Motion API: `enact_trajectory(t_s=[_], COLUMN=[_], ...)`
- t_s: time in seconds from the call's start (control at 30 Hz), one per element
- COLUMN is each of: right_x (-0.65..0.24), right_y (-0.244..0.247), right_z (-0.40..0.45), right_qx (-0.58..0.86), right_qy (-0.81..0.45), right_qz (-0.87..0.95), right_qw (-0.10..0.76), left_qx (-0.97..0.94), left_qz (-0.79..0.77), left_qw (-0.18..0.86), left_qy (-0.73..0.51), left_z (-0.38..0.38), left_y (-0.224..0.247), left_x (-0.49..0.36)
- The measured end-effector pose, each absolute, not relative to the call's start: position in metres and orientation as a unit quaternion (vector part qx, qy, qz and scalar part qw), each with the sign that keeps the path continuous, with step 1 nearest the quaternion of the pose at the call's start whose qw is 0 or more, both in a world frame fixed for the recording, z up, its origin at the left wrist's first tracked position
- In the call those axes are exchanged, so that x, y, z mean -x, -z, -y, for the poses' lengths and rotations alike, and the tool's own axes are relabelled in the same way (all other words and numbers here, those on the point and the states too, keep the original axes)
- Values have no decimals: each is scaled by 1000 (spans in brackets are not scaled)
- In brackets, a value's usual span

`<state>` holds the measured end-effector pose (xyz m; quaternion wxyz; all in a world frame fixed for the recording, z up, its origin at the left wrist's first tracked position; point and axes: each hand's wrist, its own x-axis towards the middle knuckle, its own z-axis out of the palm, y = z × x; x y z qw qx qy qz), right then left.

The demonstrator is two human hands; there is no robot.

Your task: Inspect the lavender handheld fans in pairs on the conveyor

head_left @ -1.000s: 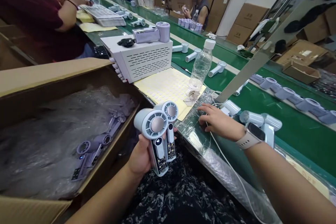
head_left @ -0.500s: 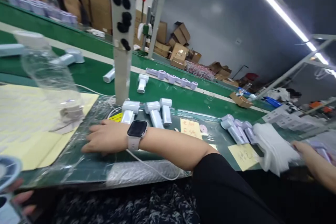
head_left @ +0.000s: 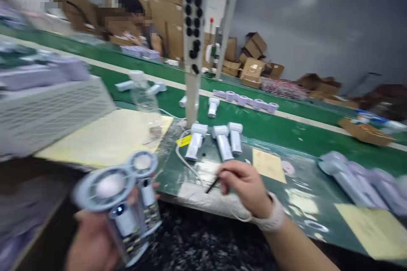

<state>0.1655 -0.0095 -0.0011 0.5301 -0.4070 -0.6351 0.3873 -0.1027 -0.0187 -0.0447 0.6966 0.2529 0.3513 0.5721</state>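
Note:
Low in the head view, my left hand (head_left: 95,237) grips two light-blue handheld fans (head_left: 119,190) with round heads turned up. Their handles are open at the front, with small parts inside, and one shows a lit blue-white spot. My right hand (head_left: 246,186), with a pale watch strap on the wrist, pinches a thin black stick (head_left: 212,185) whose kind I cannot make out. It is over the bench's near edge, above a strip of clear wrap (head_left: 200,194). Just beyond it, several light-blue units (head_left: 222,144) lie on the bench, apart from my fingers.
A white post (head_left: 192,97) rises behind the units. To the left are a clear plastic bottle (head_left: 144,97), yellow sheets (head_left: 108,135) and a pale crate (head_left: 54,114) of lilac parts. More units (head_left: 352,182) and yellow notes (head_left: 269,165) lie right. People work across the green belt (head_left: 295,131).
My right hand has drawn back from the far left and now holds a black stick. My left hand has come up into view with the two fans. The view has swung left.

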Motion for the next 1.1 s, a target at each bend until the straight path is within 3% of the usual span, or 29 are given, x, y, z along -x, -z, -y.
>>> enact_trajectory(t_s=[0.1, 0.2, 0.37, 0.73, 0.93, 1.1], right_x=[-190, -201, -186, -155, -152, -154], right_y=[7, 8, 2, 6, 13, 17], right_z=[31, 40, 45, 46, 50, 56], right_qx=[393, 342, 362, 330, 390, 497], right_qy=[-452, -547, -581, -759, -666, -508], right_qz=[548, 492, 405, 313, 418, 586], right_qw=[584, 585, 606, 466, 478, 390], left_qx=[-297, -289, -302, -291, -261, -280], left_qz=[-315, -266, -208, -183, -185, -184], left_qw=[707, 746, 771, 794, 808, 807], left_qy=[-559, -538, -521, -502, -495, -487], left_z=[27, 21, 25, 33, 32, 31], left_y=[45, 43, 35, 31, 27, 28], left_x=[95, 76, 55, 52, 50, 47])
